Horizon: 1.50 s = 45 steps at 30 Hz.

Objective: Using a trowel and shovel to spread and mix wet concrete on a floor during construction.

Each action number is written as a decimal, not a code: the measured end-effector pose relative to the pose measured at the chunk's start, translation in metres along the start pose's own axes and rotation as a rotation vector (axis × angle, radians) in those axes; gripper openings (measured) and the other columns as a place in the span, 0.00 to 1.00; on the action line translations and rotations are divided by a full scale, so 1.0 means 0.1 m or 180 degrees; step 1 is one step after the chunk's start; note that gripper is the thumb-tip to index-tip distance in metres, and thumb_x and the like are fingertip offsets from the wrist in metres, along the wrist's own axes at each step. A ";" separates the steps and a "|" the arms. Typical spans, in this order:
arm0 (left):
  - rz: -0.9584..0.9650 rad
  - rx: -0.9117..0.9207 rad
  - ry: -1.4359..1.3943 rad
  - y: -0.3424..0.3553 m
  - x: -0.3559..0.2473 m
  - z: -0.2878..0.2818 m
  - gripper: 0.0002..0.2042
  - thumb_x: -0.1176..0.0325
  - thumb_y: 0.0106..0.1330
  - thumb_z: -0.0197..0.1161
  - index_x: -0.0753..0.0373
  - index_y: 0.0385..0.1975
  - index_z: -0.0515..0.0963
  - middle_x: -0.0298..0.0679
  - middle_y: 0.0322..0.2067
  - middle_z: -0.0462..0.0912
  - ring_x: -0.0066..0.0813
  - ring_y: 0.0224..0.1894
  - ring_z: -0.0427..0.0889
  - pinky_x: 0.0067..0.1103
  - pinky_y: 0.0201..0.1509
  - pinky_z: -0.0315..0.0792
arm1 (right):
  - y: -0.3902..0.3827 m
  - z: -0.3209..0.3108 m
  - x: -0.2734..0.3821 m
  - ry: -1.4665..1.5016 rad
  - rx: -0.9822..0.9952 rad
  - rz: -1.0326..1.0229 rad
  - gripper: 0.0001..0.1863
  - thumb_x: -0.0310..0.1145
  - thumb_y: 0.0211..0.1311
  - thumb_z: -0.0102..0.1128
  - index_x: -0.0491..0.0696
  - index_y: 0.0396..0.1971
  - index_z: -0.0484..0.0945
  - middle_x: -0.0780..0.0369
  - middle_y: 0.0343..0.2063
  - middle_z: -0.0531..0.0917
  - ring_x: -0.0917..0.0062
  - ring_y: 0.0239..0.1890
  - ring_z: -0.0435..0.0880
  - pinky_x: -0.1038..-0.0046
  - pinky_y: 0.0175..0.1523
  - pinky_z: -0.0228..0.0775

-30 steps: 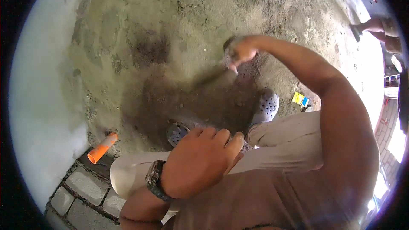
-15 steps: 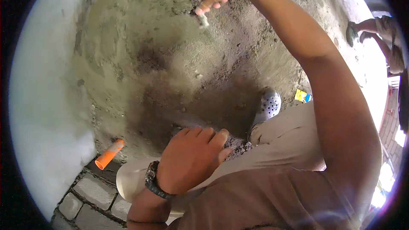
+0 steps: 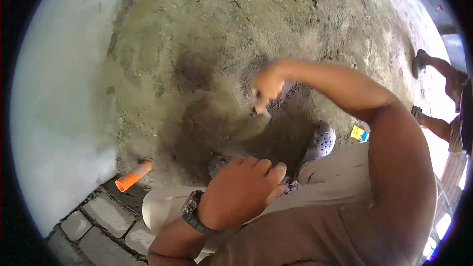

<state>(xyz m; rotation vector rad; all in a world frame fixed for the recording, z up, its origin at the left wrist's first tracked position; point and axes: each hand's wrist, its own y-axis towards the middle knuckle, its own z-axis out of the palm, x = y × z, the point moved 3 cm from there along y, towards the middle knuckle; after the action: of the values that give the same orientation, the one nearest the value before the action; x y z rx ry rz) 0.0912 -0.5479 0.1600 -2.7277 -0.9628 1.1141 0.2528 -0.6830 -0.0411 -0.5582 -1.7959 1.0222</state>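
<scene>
My right hand [image 3: 267,88] is closed round a small pale tool [image 3: 264,116], blurred and held low over the rough, damp mortar or soil surface [image 3: 207,49] at the middle. Dark crumbly patches lie about it. My left hand [image 3: 242,188], with a black watch [image 3: 192,211] on the wrist, hangs palm down over my thigh near crumbly grey material, its loosely bent fingers slightly apart. Below both hands are my legs and perforated clogs [image 3: 320,140].
A smooth pale slab [image 3: 59,98] runs along the left, with grey blocks [image 3: 106,212] below it. An orange pipe [image 3: 132,177] juts up near their corner. A yellow-blue packet [image 3: 358,134] lies right of my foot. Another person's legs [image 3: 443,69] show at the right edge.
My right hand swung up to the far part of the surface, then came back down toward me. The other person's legs at the right shifted, and lower limbs show further down.
</scene>
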 end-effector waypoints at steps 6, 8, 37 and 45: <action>-0.0009 0.0108 0.0140 0.01 -0.02 0.00 0.18 0.55 0.62 0.66 0.59 0.46 0.78 0.38 0.30 0.79 0.38 0.36 0.81 0.32 0.40 0.75 | 0.86 0.53 -0.45 -0.0151 -0.0468 -0.0201 0.28 0.60 0.64 0.59 0.47 0.39 0.86 0.61 0.22 0.83 0.72 0.21 0.78 0.63 0.28 0.71; 0.0062 0.0038 0.0091 0.01 -0.05 0.00 0.18 0.55 0.63 0.66 0.59 0.46 0.78 0.38 0.30 0.79 0.38 0.36 0.81 0.32 0.41 0.75 | 0.75 0.18 -0.60 0.0284 -0.0692 -0.0284 0.28 0.60 0.64 0.60 0.47 0.37 0.85 0.62 0.21 0.82 0.72 0.21 0.78 0.63 0.27 0.71; 0.0041 0.0114 -0.0118 -0.02 -0.03 -0.07 0.18 0.54 0.63 0.66 0.60 0.47 0.80 0.40 0.31 0.80 0.41 0.34 0.81 0.33 0.40 0.75 | -1.32 -0.75 -1.06 0.0996 -0.2242 0.0391 0.29 0.65 0.60 0.62 0.49 0.26 0.80 0.69 0.13 0.71 0.84 0.12 0.68 0.76 0.19 0.58; -0.0155 0.0188 -0.0192 -0.01 0.11 -0.06 0.19 0.55 0.63 0.65 0.60 0.48 0.79 0.39 0.32 0.81 0.40 0.38 0.81 0.32 0.43 0.75 | -0.91 -1.37 -1.46 0.0867 -0.3196 0.0776 0.33 0.70 0.57 0.59 0.49 0.26 0.80 0.67 0.15 0.74 0.79 0.12 0.69 0.73 0.17 0.60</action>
<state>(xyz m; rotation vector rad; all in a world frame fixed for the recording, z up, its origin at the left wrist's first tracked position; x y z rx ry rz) 0.1005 -0.5398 0.1584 -2.6242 -0.9816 1.2028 0.4454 -0.7861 -0.0146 -1.4667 -1.9298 0.0890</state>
